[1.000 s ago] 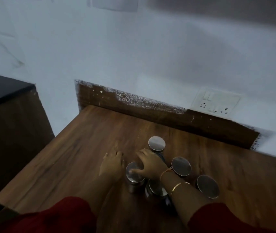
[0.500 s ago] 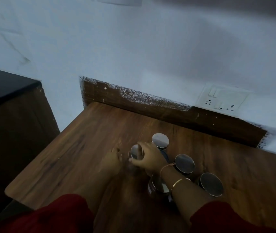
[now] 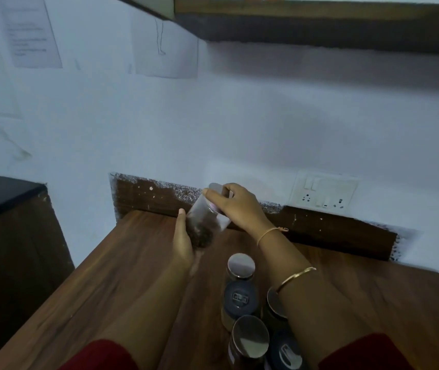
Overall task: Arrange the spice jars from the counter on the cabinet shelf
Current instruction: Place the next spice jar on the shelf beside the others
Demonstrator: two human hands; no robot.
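Note:
A clear spice jar [image 3: 204, 219] with dark contents and a silver lid is tilted in the air above the wooden counter [image 3: 122, 284]. My right hand [image 3: 235, 206] grips it around the lid end. My left hand [image 3: 183, 243] cups its bottom from below. Several more jars stand in a cluster near me, among them a silver-lidded jar [image 3: 240, 266], a dark-lidded jar [image 3: 240, 297] and another silver-lidded jar [image 3: 250, 337]. The wooden cabinet shelf [image 3: 320, 25] runs along the top of the view, high above the counter.
A white wall with a switch and socket plate [image 3: 324, 192] backs the counter. Two paper sheets [image 3: 165, 46] hang on the wall at upper left. A dark cabinet [image 3: 7, 225] with a black top stands to the left of the counter.
The jar that my right hand gripped on the counter has been lifted and tilted, and my left hand has come under it. The view has tipped up, bringing the shelf into sight.

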